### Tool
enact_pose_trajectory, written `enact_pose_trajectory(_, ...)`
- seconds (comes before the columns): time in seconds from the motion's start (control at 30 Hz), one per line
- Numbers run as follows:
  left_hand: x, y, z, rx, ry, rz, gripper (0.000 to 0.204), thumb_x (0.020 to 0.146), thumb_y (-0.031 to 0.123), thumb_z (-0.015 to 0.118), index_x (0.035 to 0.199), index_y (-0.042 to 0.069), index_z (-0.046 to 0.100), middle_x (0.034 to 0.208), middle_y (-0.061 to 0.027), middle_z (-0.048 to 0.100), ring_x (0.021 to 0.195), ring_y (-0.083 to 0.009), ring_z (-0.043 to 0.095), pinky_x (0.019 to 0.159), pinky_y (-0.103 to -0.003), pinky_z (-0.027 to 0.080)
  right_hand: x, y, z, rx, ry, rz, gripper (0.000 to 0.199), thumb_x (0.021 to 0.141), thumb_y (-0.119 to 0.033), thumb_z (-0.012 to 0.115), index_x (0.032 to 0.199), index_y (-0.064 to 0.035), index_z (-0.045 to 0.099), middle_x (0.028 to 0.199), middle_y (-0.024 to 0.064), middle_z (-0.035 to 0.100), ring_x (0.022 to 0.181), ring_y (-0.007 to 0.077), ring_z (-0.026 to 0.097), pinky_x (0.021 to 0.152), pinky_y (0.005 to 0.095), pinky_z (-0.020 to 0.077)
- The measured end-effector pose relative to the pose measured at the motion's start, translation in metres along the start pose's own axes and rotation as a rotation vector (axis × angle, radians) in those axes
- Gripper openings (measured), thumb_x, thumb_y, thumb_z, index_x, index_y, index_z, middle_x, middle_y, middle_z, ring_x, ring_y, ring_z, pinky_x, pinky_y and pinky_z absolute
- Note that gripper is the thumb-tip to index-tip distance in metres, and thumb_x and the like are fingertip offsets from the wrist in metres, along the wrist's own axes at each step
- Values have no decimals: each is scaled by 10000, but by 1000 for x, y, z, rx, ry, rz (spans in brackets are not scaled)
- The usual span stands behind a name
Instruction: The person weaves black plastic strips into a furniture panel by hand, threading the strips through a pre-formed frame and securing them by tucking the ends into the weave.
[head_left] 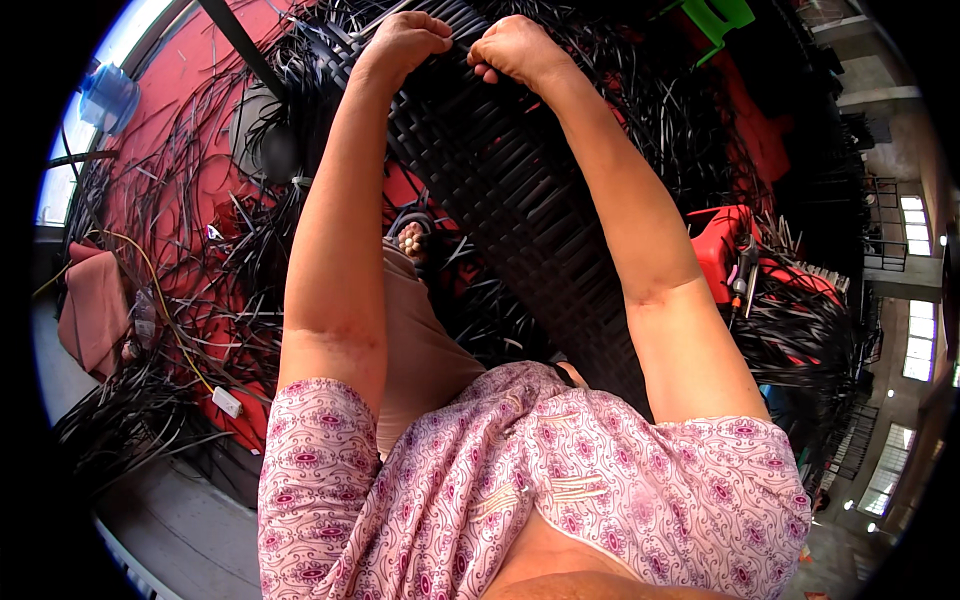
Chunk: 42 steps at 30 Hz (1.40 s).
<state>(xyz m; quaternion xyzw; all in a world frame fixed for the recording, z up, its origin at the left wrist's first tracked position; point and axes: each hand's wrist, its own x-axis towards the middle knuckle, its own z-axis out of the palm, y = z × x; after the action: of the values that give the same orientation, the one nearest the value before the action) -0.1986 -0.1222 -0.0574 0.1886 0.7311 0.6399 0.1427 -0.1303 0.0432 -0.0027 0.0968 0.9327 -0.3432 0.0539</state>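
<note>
A long woven panel of flat black strips [490, 180] runs from the top of the view down toward my lap. Both my arms stretch out over it to its far part. My left hand [403, 46] is closed, its fingers curled at the panel's upper edge. Close by on the right, my right hand [518, 52] is closed too, thumb and fingers pinched together. Only a small gap separates the two hands. Whatever sits between the fingers is dark against the black weave, and I cannot make it out.
Loose black strips [190, 200] lie strewn over the red floor covering [160, 130]. A blue water jug [110, 98] is at the upper left, a white power socket [227, 402] on a yellow cord at lower left. A red plastic stool [715, 255] with tools stands right; a green chair [718, 20] is beyond.
</note>
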Motion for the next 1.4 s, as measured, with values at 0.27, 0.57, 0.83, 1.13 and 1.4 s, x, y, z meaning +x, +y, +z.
enact_pose_trajectory(0.27,-5,7,3,-72,43,-24,193,785,102,754,974,70,726,757,38,635,662,-57,534,601,-216,413,-2,-9,0,-3,-26,33,174,796,-203,674,771,-50,754,717,60,732,649,115,705,729,265,550)
enact_pose_trajectory(0.57,-1,4,9,-89,52,0,190,781,104,750,968,74,727,749,39,632,643,-59,524,579,-220,401,-5,-16,-2,-57,-14,37,92,766,-103,692,739,-18,714,630,36,662,445,99,530,381,259,350)
enact_pose_trajectory(0.83,1,1,7,60,56,22,218,806,163,748,980,32,737,845,-22,691,756,-115,608,701,-265,486,-19,-19,0,167,2,66,77,817,-61,692,815,6,729,697,58,688,564,99,625,476,201,454)
enact_pose_trajectory(1.13,9,-5,-1,573,-45,384,192,880,191,636,934,34,732,888,-108,712,802,-244,673,730,-337,537,25,19,23,53,148,-127,61,806,10,709,854,47,722,759,104,703,651,145,676,590,237,561)
enact_pose_trajectory(1.4,7,4,3,332,71,72,269,822,238,744,947,-1,749,823,-62,709,759,-123,630,710,-296,501,25,10,33,-263,309,27,265,727,-267,784,919,-85,769,1017,176,723,1025,304,689,904,380,545)
